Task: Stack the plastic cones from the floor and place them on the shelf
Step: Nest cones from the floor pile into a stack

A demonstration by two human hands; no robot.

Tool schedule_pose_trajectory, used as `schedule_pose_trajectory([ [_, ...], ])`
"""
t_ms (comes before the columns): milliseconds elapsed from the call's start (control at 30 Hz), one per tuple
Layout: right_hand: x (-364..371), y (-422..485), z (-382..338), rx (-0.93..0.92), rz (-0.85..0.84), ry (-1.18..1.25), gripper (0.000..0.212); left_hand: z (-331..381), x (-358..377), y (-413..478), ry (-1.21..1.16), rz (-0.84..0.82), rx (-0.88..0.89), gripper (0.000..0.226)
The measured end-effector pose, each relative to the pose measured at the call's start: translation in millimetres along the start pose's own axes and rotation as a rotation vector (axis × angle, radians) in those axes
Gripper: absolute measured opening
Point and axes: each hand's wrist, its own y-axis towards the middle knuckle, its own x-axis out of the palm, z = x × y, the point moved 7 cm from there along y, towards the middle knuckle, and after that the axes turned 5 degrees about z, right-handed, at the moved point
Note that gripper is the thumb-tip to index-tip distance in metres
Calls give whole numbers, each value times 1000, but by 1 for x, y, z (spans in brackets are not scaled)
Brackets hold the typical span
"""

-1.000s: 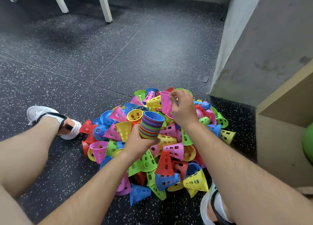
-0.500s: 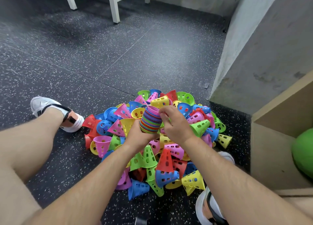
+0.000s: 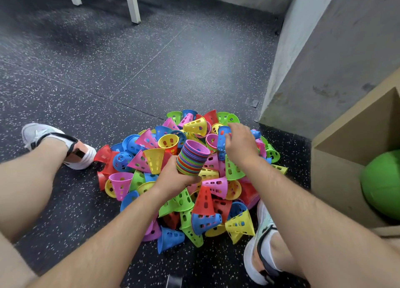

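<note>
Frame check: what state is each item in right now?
Cone stack: nested, tilted, gripped by left hand.
Blue cone: pinched by right hand.
Loose cones: heaped unstacked on the floor.
Green ball: resting inside the shelf.

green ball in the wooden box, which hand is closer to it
Right. The right hand is over the cone pile, left of the green ball; the left hand holds the cone stack farther left.

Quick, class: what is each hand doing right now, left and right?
Left hand: closed, holding the stack of cones.
Right hand: fingers at a blue cone on the pile; whether it grips cannot be told.
</note>
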Motion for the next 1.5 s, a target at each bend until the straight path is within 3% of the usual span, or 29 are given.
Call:
schedule_pose_trajectory([
  [133,12,21,12,47,-95,-123,40,-2,1,5,23,8,-10,53],
  [267,26,29,24,130,-119,-157,24,-3,4,8,22,16,-14,56],
  [367,26,28,31,222,-54,-91,26,0,8,8,29,-3,3,40],
  [467,28,24,34,285,-46,7,29,0,7,7,30,9,-16,41],
  [600,33,11,34,356,-11,292,17,-10,1,11,9,31,-63,70],
  [733,15,3,10,271,75,475,16,-10,-5,13,-9,65,-62,67],
  [833,-7,5,-21,103,142,573,15,-9,-11,14,-36,92,-60,66],
  [933,-24,3,-49,-60,231,603,13,-5,-22,14,-74,130,-77,63],
  [1067,-37,-5,-67,-129,377,640,13,-4,-39,16,-61,157,-58,58],
  [1133,-34,-9,-81,-205,342,644,11,-3,-43,15,-60,165,-42,55],
  [1200,-22,-17,-97,-289,205,633,10,-1,-45,13,-72,173,-28,60],
  [1300,5,-31,-106,-238,-41,637,19,-2,-50,11,-113,227,-33,68],
  [1433,19,-33,-89,-55,-69,786,19,-7,-49,13,-79,227,-31,51],
  [1500,20,-26,-80,-22,-27,720,17,-12,-47,16,-69,209,-33,52],
])
